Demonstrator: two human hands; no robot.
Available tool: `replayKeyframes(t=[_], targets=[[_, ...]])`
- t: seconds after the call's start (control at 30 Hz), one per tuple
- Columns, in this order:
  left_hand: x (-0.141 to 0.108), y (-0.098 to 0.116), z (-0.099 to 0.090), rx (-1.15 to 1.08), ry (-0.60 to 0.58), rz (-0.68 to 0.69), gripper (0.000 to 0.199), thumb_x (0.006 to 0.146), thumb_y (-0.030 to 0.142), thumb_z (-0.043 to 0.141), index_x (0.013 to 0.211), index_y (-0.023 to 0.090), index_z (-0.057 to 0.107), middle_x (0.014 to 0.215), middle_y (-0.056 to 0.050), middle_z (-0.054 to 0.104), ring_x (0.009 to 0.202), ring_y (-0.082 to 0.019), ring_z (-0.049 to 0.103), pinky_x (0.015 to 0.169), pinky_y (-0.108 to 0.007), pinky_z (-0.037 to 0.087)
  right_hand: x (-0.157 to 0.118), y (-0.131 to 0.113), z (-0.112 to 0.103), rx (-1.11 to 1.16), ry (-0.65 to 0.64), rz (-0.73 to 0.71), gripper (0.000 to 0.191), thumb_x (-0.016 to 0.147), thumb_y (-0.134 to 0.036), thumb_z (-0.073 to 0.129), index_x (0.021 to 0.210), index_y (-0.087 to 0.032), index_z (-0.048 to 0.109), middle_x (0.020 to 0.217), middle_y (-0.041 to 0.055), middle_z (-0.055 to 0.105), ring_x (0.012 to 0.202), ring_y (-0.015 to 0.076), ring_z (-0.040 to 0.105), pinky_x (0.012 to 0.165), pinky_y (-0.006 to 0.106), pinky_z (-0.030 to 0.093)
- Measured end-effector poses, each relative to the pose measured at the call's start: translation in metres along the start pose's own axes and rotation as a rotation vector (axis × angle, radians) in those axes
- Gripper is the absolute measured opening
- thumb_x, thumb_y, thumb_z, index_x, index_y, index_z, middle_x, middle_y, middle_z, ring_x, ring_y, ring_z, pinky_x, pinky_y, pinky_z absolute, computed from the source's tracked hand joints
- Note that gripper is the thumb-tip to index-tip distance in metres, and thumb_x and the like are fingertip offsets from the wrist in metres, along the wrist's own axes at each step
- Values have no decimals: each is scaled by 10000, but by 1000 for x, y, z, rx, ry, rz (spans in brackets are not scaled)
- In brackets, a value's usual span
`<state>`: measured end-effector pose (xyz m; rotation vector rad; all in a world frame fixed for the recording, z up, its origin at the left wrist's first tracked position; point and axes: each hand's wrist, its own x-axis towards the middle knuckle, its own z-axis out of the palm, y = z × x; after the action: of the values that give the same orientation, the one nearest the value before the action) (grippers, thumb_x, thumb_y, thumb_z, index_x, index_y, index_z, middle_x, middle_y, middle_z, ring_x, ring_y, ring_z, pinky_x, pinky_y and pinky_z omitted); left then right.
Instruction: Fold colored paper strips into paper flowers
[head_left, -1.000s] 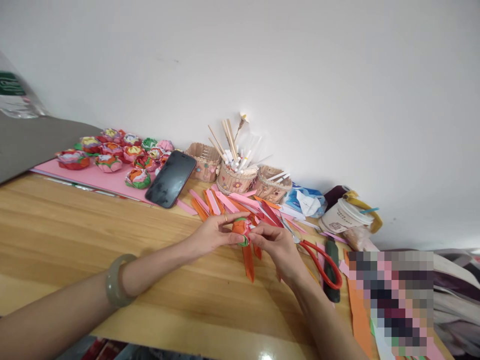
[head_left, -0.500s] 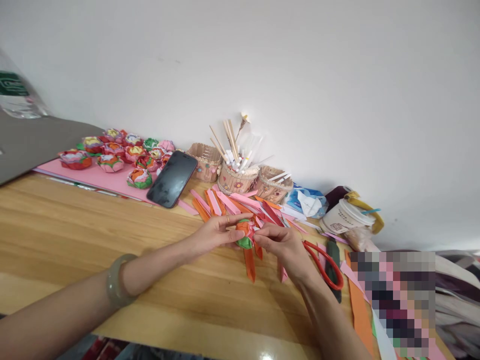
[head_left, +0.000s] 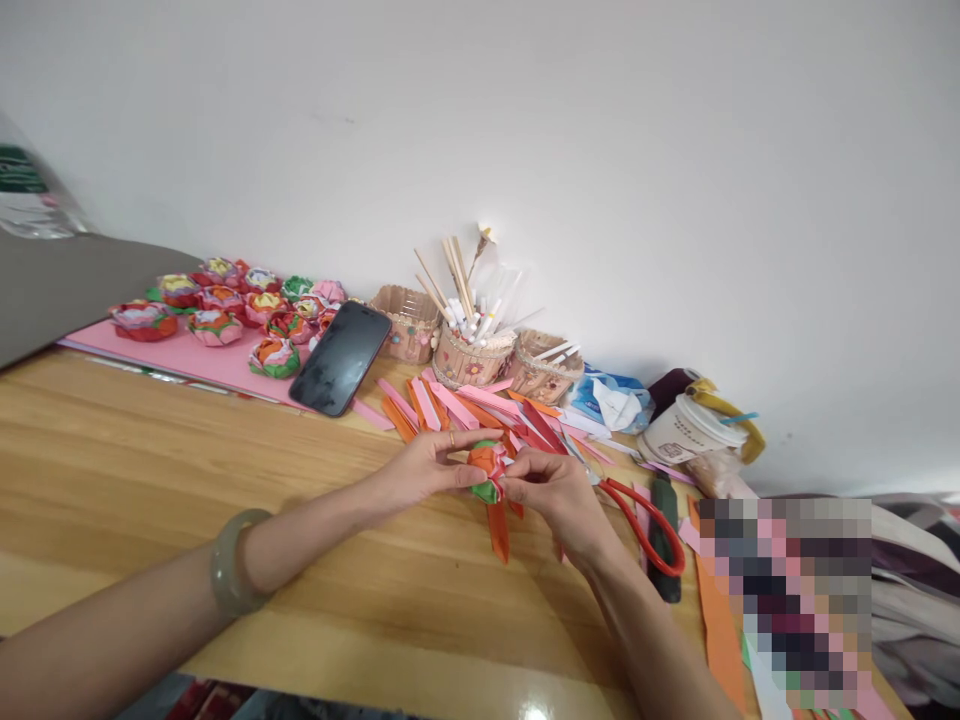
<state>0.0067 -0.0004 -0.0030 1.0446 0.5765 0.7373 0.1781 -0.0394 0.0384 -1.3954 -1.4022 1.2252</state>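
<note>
Between my hands is a small folded paper flower (head_left: pixel 487 468) in orange, green, pink and white, held above the table. My left hand (head_left: pixel 442 465) grips its left side, thumb in front and fingers behind. The fingertips of my right hand (head_left: pixel 555 490) pinch the petals on its right edge. Folded orange, pink and red paper strips (head_left: pixel 457 405) lie in a loose pile just behind and below. Right of my right hand are red-handled scissors (head_left: pixel 651 535), resting by a dark green tool (head_left: pixel 664 580).
Several finished paper flowers (head_left: pixel 216 326) sit on a pink sheet (head_left: pixel 172 362) at the left, with a phone (head_left: pixel 341 358) beside them. Decorated baskets (head_left: pixel 474 362) holding sticks and pens line the wall. A tissue pack (head_left: pixel 600 395), a lidded cup (head_left: pixel 686 435) and paper strips (head_left: pixel 718 630) are at the right.
The view has shifted slightly. My right fingers still pinch the flower's edge, and the flower has turned a little in my hold.
</note>
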Motion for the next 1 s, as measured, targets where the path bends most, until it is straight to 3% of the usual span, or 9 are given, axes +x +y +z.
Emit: replayKeyframes(t=[0.2,0.43,0.8,1.0], targets=[[1,-3,0,13,16,29,551,635,264,762,1164,244,611,1237,-76,600,1027,-221,599,881,-338,457,1,11,2,-54,28,-76,154,624,-278,734,571,-153,660,570,-9,570,555,110,485,559,241,378],[2,-5,-4,-15,36,34,566,663,261,743,1204,259,579,1175,-60,633,987,-198,604,849,-320,466,-1,-1,-4,-132,-68,-163,226,755,-357,632,625,-176,676,655,3,565,603,116,478,593,249,383],[-3,2,3,-127,43,-27,451,706,330,704,1139,227,634,1064,-69,670,857,-164,629,807,-313,486,-1,2,-1,-123,1,-81,104,641,-237,680,570,-164,657,563,-17,557,517,100,465,526,240,380],[-4,3,4,-153,35,-36,433,711,278,707,1135,243,630,1087,-47,655,857,-144,627,766,-268,493,-2,4,1,-143,35,-105,122,631,-240,699,549,-166,647,564,-11,570,545,113,494,544,244,394]])
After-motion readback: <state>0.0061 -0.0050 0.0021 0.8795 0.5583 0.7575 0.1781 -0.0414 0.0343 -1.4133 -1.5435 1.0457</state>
